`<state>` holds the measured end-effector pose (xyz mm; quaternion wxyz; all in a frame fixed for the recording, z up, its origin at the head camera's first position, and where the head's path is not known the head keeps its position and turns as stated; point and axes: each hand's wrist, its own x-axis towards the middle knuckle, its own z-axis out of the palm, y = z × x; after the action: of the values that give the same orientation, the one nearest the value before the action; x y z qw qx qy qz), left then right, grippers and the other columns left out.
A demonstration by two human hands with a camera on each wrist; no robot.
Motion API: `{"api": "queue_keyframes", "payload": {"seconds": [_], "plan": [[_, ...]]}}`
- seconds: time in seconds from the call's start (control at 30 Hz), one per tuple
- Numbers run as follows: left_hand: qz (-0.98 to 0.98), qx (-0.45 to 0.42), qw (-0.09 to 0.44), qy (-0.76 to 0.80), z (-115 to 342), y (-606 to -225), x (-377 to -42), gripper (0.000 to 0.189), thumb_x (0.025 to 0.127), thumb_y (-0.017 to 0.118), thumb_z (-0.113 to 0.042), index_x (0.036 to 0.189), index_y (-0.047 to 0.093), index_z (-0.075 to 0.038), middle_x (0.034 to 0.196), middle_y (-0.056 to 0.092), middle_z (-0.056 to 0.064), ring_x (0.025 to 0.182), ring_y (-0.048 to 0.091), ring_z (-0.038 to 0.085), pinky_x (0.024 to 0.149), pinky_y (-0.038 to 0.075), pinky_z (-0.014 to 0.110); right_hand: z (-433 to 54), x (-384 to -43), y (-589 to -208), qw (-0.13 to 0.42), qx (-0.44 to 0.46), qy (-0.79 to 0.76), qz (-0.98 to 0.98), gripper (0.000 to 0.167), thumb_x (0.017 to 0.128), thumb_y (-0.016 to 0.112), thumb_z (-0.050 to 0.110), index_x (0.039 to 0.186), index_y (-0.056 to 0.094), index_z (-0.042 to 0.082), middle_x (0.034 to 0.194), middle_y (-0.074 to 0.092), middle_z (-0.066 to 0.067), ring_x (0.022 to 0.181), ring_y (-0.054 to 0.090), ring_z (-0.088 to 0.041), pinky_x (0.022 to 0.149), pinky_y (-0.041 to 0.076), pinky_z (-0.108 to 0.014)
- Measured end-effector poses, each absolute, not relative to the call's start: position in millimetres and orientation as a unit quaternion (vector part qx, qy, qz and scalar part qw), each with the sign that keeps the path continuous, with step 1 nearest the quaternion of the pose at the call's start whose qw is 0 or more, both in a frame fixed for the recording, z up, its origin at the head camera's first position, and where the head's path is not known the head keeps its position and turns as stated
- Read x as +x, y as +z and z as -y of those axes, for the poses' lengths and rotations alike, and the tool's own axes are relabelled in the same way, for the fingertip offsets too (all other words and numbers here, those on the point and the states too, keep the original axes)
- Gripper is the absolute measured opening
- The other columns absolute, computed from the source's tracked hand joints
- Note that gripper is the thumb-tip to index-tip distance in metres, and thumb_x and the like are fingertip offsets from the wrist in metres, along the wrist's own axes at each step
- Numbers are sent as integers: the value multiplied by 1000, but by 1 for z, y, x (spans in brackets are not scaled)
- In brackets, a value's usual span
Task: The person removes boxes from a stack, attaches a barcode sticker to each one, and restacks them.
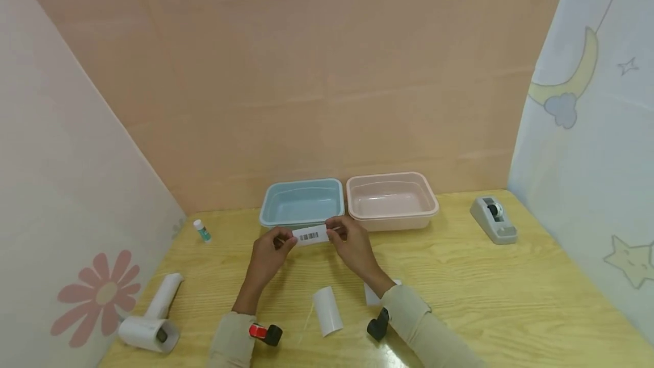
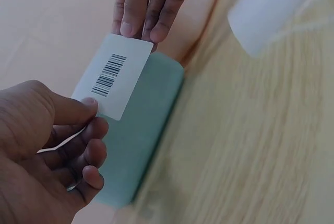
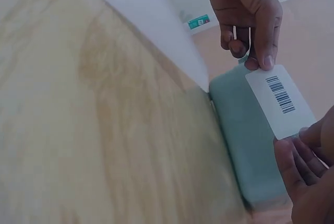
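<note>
A white barcode label (image 1: pixel 310 235) is stretched between both hands in front of the blue basin (image 1: pixel 301 209). My left hand (image 1: pixel 268 255) pinches its left end between thumb and fingers. At the other end, my right hand (image 1: pixel 355 247) pinches it the same way. Black bars on the label (image 2: pixel 110 75) face up toward me in the left wrist view. Behind the label in the right wrist view is the wall of the blue basin (image 3: pixel 242 135); I cannot tell whether they touch. A curled white sheet (image 1: pixel 328 311) lies on the table between the forearms.
A pink basin (image 1: pixel 392 206) stands beside the blue one. Another white paper piece (image 1: pixel 372 295) lies partly under the right wrist. At left are a white handheld scanner (image 1: pixel 145 331) and a glue stick (image 1: pixel 202 230). A grey tape dispenser (image 1: pixel 493 220) sits at right.
</note>
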<state>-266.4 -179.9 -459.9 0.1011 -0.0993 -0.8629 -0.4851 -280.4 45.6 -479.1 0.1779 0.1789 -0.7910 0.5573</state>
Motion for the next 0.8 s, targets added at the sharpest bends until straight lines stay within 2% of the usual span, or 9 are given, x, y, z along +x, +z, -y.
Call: {"api": "queue_keyframes", "payload": {"seconds": [0.27, 0.5, 0.8], "plan": [[879, -41, 104, -463, 183, -471, -281, 13, 95, 73, -21, 97, 72, -9, 87, 69, 1, 77, 61, 16, 63, 50, 29, -37, -290, -489, 162, 136, 543, 812, 5, 91, 75, 11, 96, 74, 8, 87, 71, 2, 78, 67, -10, 70, 56, -25], [883, 1, 113, -456, 184, -481, -286, 14, 93, 74, -20, 95, 73, -7, 88, 69, 4, 80, 61, 18, 68, 49, 31, -32, -296, -492, 154, 117, 514, 836, 4, 90, 76, 13, 90, 76, 9, 81, 71, 5, 74, 63, -8, 67, 53, -27], [871, 21, 141, -470, 181, -490, -291, 14, 92, 76, -19, 92, 75, -5, 84, 71, 5, 78, 64, 19, 65, 49, 32, -26, -302, -494, 147, 100, 490, 853, 4, 89, 77, 15, 86, 78, 12, 77, 71, 8, 70, 61, -5, 62, 50, -26]]}}
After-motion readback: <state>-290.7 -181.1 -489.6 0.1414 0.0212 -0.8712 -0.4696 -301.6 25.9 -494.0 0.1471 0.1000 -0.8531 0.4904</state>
